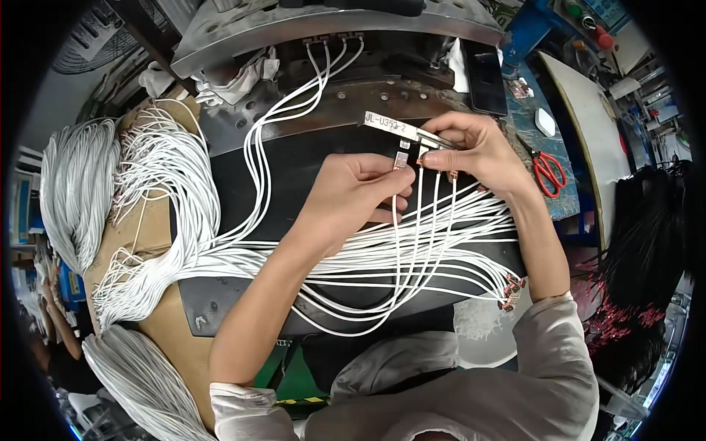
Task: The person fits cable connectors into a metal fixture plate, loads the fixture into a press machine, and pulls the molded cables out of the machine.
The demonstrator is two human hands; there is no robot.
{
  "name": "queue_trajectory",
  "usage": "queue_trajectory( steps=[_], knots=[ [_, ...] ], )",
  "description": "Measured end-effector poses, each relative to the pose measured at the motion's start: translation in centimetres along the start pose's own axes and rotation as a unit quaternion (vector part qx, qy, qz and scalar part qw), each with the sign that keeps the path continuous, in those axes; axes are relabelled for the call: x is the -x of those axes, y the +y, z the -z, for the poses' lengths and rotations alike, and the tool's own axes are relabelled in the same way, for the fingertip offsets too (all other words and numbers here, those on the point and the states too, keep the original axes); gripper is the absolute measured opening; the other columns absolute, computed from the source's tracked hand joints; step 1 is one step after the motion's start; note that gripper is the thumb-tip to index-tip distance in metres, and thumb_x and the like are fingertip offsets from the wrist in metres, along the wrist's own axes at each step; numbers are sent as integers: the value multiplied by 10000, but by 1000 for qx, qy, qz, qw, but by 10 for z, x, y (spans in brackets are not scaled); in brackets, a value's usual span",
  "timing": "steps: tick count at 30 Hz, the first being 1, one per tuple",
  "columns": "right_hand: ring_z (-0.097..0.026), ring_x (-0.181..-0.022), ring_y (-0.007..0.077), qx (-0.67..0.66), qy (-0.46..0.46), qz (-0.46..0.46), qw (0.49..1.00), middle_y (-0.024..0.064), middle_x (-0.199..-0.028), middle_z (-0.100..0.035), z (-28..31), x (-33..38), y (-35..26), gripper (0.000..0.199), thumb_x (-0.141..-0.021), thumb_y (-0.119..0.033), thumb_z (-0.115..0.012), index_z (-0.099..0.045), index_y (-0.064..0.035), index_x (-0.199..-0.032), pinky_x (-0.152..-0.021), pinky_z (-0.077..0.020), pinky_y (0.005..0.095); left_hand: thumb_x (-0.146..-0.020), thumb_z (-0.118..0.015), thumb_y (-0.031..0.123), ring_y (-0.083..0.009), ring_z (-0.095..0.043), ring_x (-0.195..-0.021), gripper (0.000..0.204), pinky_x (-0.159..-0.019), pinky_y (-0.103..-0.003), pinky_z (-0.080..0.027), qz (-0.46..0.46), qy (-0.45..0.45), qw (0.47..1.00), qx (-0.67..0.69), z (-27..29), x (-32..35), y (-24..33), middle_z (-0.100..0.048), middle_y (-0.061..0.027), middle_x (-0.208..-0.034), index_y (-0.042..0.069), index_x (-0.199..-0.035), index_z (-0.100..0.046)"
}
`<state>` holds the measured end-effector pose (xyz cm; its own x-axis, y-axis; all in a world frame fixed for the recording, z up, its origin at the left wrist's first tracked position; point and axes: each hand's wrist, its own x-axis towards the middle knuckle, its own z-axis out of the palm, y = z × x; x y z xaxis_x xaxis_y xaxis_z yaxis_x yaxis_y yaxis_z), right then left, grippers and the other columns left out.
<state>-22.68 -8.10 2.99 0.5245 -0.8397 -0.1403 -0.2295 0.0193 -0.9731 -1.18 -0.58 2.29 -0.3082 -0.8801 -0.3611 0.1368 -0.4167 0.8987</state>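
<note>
My left hand [346, 192] pinches the end of a white cable [397, 239], just below its small silver plug [401, 159]. The plug points up at a slim metal holder [388, 128] with a labelled strip along it. Fingers and thumb of my right hand [482, 151] are closed on the holder's right part. Several more white cables [434, 220] hang from the holder, with copper-coloured bits at their tops. Beneath both hands a thick bundle of white cables [353, 253] runs across a black mat [294, 173]. My fingers partly hide the holder's slots.
Under the machine's front edge [331, 37], several cables are plugged into a fixture [334, 38]. Coiled white cables [81, 191] lie at the left on cardboard [154, 220]. Red-handled scissors [548, 174] and a white oval object [545, 123] rest at the right. Black cables [632, 250] hang farther right.
</note>
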Motion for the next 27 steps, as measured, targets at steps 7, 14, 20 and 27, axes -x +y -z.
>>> queue_trajectory(
  steps=[7,14,20,27],
  knots=[
    [-663,-724,84,19,-57,-1,998,81,-901,-726,-8,-2,-5,346,-822,-17,-753,-635,52,-1140,-593,-510,194,-922,-673,215,-101,-643,-777,271,-620,-234,-537,-19,48,999,3,5,10,5,-681,-69,-846,-48,-977,-708],
    [-663,-914,200,392,-77,313,862,192,-1019,-699,11,-45,5,328,-847,-50,-735,-659,8,-1161,-795,-523,342,-856,-703,153,-218,-663,-766,221,-618,-347,-528,-187,148,842,-483,20,15,31,-685,-143,-912,-2,-1012,-718],
    [-628,-929,283,378,149,274,872,192,-1018,-665,35,-171,-6,253,-887,-104,-664,-671,-44,-1132,-850,-493,356,-767,-680,27,-365,-627,-1061,306,-756,-494,-542,-401,348,496,-687,51,-71,33,-619,-192,-1135,-25,-1066,-642],
    [-625,-1034,311,451,242,405,758,156,-1108,-679,26,-195,11,241,-924,-207,-618,-656,-60,-1111,-883,-484,391,-803,-661,75,-346,-677,-870,194,-679,-463,-561,-326,329,569,-679,55,-105,34,-665,-202,-956,-17,-973,-640]
  ],
)
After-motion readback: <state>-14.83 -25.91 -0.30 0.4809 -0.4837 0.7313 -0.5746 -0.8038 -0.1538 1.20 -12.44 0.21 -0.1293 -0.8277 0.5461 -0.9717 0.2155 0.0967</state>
